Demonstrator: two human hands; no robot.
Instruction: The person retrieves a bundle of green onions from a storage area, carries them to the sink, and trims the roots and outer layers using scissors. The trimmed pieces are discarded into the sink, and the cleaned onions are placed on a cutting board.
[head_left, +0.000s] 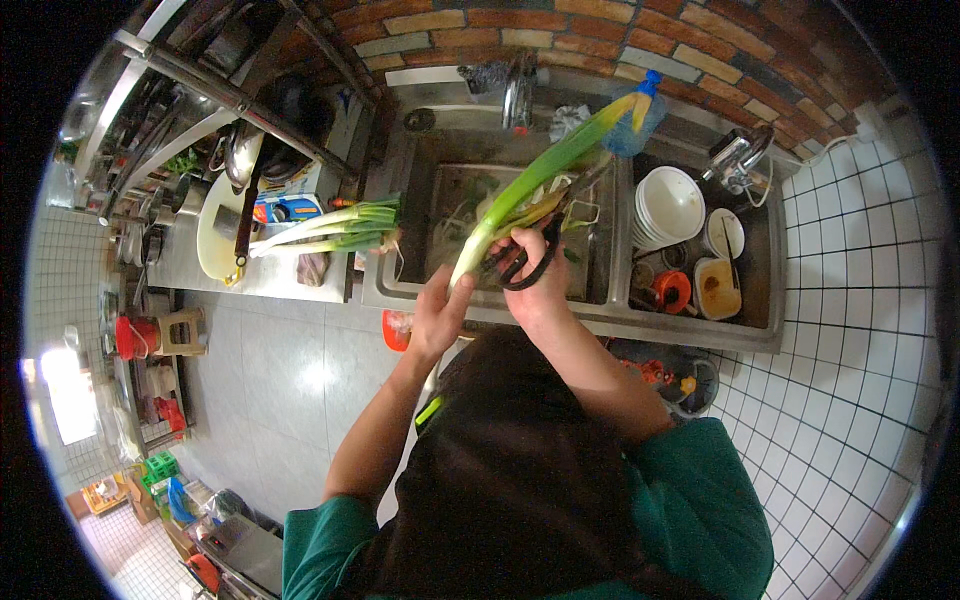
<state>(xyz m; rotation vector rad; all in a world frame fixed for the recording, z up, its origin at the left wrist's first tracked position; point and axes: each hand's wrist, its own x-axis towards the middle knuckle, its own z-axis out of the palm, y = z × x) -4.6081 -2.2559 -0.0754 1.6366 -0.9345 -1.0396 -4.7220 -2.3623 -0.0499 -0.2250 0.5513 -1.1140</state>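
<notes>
My left hand (441, 311) grips the white lower stalk of a large Welsh onion (534, 174). Its green leaves slant up and right across the sink basin, ending in a yellowed tip. Black-handled scissors (553, 259) are in my right hand (538, 289), my fingers through the handle loops; the blades are hard to make out. Withered brownish leaves (544, 206) hang beside the stalk, close to my right fingers; whether they are still attached I cannot tell. Below both hands, the left basin of the steel sink (397, 289) holds loose trimmings (469, 214).
More Welsh onions (330, 231) lie on the steel counter (180, 259) at left, near a round cutting board (214, 244). A blue-capped bottle (634, 127) stands behind the sink by the faucet (517, 101). White bowls (671, 201) and an orange cup (671, 291) fill the right basin.
</notes>
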